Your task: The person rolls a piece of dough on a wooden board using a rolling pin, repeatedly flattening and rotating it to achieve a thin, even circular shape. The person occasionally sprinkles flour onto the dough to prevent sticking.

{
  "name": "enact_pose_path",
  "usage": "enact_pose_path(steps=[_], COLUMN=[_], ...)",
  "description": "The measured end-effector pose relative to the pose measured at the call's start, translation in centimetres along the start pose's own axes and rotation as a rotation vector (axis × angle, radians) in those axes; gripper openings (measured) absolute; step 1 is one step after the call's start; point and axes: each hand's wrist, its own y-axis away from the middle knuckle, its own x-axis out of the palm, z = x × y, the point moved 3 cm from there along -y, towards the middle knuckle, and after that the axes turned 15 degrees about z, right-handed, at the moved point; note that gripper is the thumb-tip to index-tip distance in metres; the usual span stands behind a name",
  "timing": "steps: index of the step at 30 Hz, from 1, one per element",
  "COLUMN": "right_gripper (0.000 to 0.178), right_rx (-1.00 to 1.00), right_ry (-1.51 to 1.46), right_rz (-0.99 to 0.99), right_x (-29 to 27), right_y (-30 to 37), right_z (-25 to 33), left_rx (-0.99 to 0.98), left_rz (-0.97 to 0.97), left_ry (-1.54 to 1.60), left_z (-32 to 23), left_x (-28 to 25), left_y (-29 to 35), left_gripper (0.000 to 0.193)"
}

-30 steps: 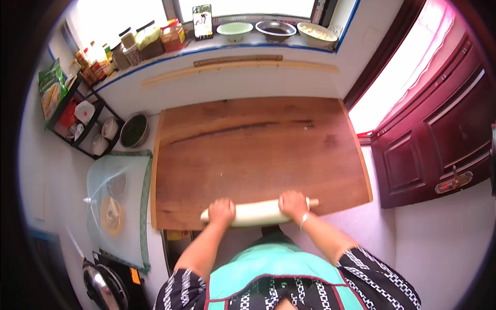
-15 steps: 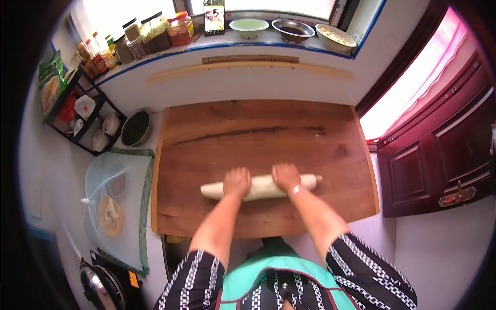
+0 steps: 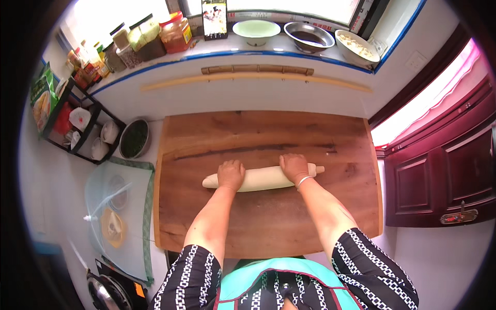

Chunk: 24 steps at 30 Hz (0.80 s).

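Note:
A pale sheet of dough (image 3: pixel 264 179) is wrapped around a rolling pin (image 3: pixel 320 169), whose bare wooden end pokes out on the right. The roll lies crosswise on a large brown wooden board (image 3: pixel 268 222). My left hand (image 3: pixel 231 174) is closed over the top of it, left of its middle. Towards the right end, my right hand (image 3: pixel 294 167) grips it the same way, with a white bracelet (image 3: pixel 305 181) at the wrist. The fingertips of both hands are partly hidden behind the roll.
Left of the board stand a mesh food cover (image 3: pixel 116 206), a bowl of greens (image 3: pixel 135 139) and a black rack (image 3: pixel 85 121). Jars (image 3: pixel 175 33) and bowls (image 3: pixel 257 31) line the windowsill. A long wooden stick (image 3: pixel 258 76) is against the far wall. A dark red door (image 3: pixel 434 181) stands right.
Both hands and the dough-wrapped rolling pin have moved away from me across the board. The whole view has also shifted slightly.

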Motion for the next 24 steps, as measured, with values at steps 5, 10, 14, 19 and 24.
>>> enact_pose_path(steps=[5,10,14,19,24], right_gripper=[0.028,0.023,0.019,0.016,0.045], right_rx=[-0.051,0.112,-0.020,-0.110,0.104], right_ry=[0.052,0.031,-0.276,-0.070,-0.138], right_rz=[-0.423,0.341,-0.230,-0.327,0.104], right_x=[2.0,-0.2,-3.3,-0.9,-3.8], right_y=[5.4,-7.1,-11.4,-9.3,-16.3], right_z=[-0.2,-3.6,-4.8,-5.2,-6.8], left_rx=[0.003,-0.123,-0.035,-0.087,-0.213], left_rz=[-0.236,0.010,-0.309,-0.339,0.161], left_ry=[-0.037,-0.038,0.002,-0.249,-0.097], left_z=[0.9,2.4,3.3,5.0,6.2], left_x=[3.6,-1.0,-4.1,-1.3,-4.8], left_y=[4.4,-6.2,-12.0,-8.5,-16.8], left_gripper=[0.047,0.023,0.022,0.026,0.040])
